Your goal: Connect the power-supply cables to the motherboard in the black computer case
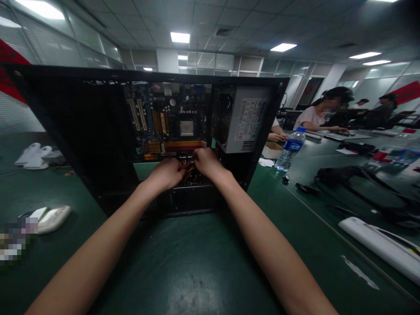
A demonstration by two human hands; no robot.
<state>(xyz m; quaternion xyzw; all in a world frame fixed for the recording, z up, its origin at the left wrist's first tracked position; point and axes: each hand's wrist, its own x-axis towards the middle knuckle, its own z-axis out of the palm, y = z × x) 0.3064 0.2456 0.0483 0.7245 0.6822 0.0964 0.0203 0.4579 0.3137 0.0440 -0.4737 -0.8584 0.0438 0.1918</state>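
An open black computer case (68, 131) stands in front of me with its inside facing me. My left hand (167, 172) is closed in a pinch at the lower middle of the case, on a red cable (187, 165). Close beside it, my right hand (207, 162) pinches the same red cable with bent fingers. Below the fingers lies a bundle of coloured power wires (193, 176), partly hidden. Above the hands is the motherboard (173, 109), with a square processor and orange memory slots. A silver power supply (251, 120) with a fan sits at the upper right.
The case stands on a green table (197, 262). To its right are a water bottle (290, 151), a small box (273, 150), black cables (357, 183) and a white power strip (380, 245). A white object (54, 218) lies left. Other people (323, 109) sit at the right.
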